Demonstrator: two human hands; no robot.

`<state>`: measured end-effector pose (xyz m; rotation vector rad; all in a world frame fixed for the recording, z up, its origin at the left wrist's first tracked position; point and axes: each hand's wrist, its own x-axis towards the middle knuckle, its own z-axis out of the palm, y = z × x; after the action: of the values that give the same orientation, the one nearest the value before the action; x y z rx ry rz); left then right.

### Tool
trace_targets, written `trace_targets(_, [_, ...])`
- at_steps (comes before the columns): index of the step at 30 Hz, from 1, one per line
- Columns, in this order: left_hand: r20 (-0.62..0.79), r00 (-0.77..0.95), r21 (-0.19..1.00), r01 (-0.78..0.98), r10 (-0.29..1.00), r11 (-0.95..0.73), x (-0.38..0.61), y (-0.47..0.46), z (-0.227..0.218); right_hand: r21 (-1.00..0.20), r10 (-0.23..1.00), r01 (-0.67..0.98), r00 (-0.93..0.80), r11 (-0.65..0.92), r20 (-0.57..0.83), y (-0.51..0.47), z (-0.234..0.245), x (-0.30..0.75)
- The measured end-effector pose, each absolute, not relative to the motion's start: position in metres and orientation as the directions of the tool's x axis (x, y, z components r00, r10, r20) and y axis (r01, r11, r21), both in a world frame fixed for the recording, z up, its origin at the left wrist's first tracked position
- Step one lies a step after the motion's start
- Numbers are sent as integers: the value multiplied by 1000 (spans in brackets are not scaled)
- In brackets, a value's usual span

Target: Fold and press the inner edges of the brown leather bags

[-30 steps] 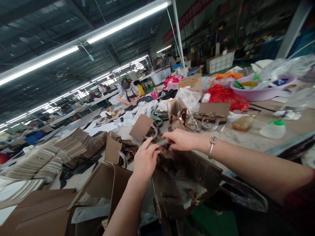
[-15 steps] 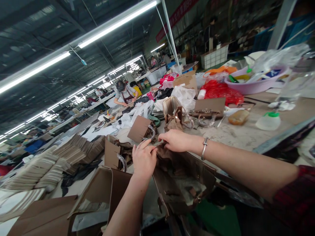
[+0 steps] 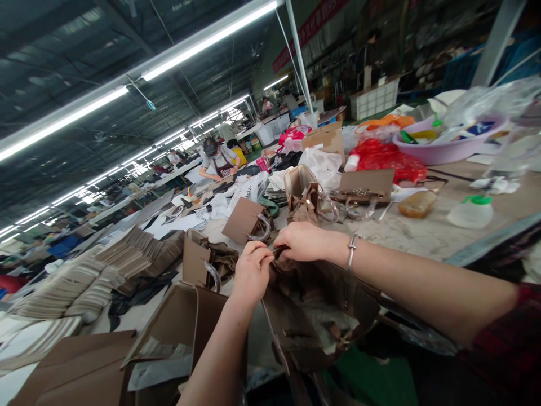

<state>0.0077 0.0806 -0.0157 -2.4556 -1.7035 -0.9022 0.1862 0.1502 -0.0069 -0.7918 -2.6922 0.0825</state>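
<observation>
A brown leather handbag (image 3: 321,316) stands open in front of me at the near edge of the worktable. My left hand (image 3: 250,273) is closed in a pinch on the bag's upper rim. My right hand (image 3: 305,241), with a silver bracelet at the wrist, is closed on the same rim just to the right, the two hands nearly touching. What else the fingers hold is too small to see.
More brown handbags (image 3: 310,200) with plastic-wrapped handles and flat leather panels (image 3: 177,327) lie around. Stacks of cut pieces (image 3: 84,276) sit at the left. A pink basin (image 3: 448,149), red bag (image 3: 391,163) and squeeze bottle (image 3: 469,211) are at the right. Another person (image 3: 217,158) works farther along.
My left hand has gone from loosely spread fingers to a tight pinch on the rim, close to my right hand. The view shifted slightly.
</observation>
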Motion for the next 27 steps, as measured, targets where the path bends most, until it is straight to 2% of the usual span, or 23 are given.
trace_targets(8, [391,354,284,832,849,-477,5,77,-8,-122,461,448,-823,886,331,153,-8,177])
trace_targets(10, [407,280,348,833,870,-431,5,77,-10,-143,480,460,-810,876,336,153,-8,179])
trace_targets(14, [380,56,560,780,923,-278,2,76,-20,-186,494,458,-804,870,331,156,-8,181])
trace_targets(16, [341,21,600,765,940,-234,-1,75,-23,-195,483,442,-807,876,339,158,-9,182])
trace_targets(22, [321,-36,471,873,947,-126,2,74,-20,-211,478,429,-807,878,346,161,-11,182])
trace_targets(27, [348,-22,401,907,937,-128,10,75,-15,-204,470,424,-812,882,346,160,-9,182])
